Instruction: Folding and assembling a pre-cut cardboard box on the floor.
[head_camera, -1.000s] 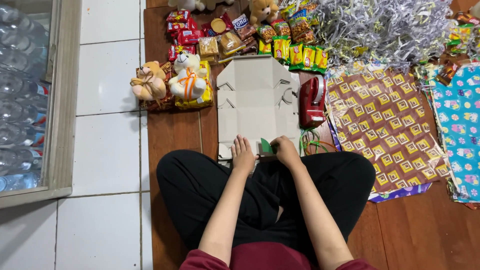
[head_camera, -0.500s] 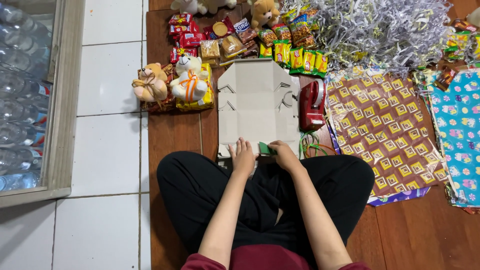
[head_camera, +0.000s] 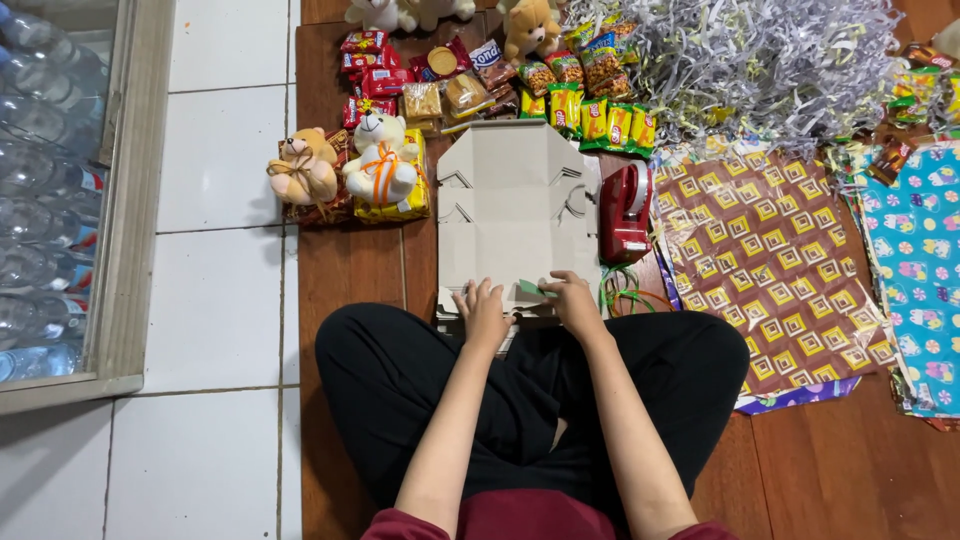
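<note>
A flat grey die-cut cardboard box blank (head_camera: 512, 215) lies on the wooden floor in front of my crossed legs. My left hand (head_camera: 482, 312) presses on its near edge, fingers spread. My right hand (head_camera: 572, 300) rests on the same edge a little to the right and pinches a small green piece (head_camera: 532, 289) that lies between the two hands. More flat sheets appear stacked beneath the blank.
A red tape dispenser (head_camera: 624, 210) stands right of the blank, green ribbon (head_camera: 620, 292) beside it. Two small teddy bears (head_camera: 345, 170) sit on snack packs at left. Snack packets (head_camera: 500, 85), shredded paper (head_camera: 770, 60) and patterned wrapping sheets (head_camera: 775, 255) lie beyond and right. Bottles (head_camera: 40, 200) fill a glass case at far left.
Both hands stay at the near edge of the cardboard. The right hand has shifted slightly with the green piece; the view has tipped a little.
</note>
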